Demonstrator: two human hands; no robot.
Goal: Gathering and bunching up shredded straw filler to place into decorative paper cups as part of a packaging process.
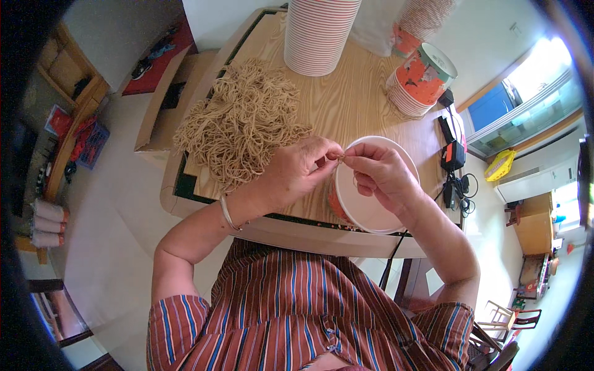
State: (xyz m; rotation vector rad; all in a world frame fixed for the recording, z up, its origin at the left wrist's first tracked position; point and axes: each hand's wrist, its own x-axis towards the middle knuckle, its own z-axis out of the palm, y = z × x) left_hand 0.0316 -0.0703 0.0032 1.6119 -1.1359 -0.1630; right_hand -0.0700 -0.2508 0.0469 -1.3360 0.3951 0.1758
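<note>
My left hand (303,166) and my right hand (382,172) meet fingertip to fingertip over the near part of the table. Both are closed in a pinch on a small bit of tan cord (340,158), mostly covered by the fingers. Under my right hand stands a round paper tub (377,213), white inside and orange outside, its mouth facing up. A loose, tangled heap of tan cord (238,117) lies left of my left hand, which is close to its right edge. Whether the pinched bit joins the heap cannot be made out.
A tall stack of white paper tubs (322,37) stands at the table's far side. Farther right are nested orange-and-green tubs (424,77) and another stack in clear plastic (424,25). Black adapters and cables (455,157) lie along the right edge. A cardboard box (167,117) stands left of the table.
</note>
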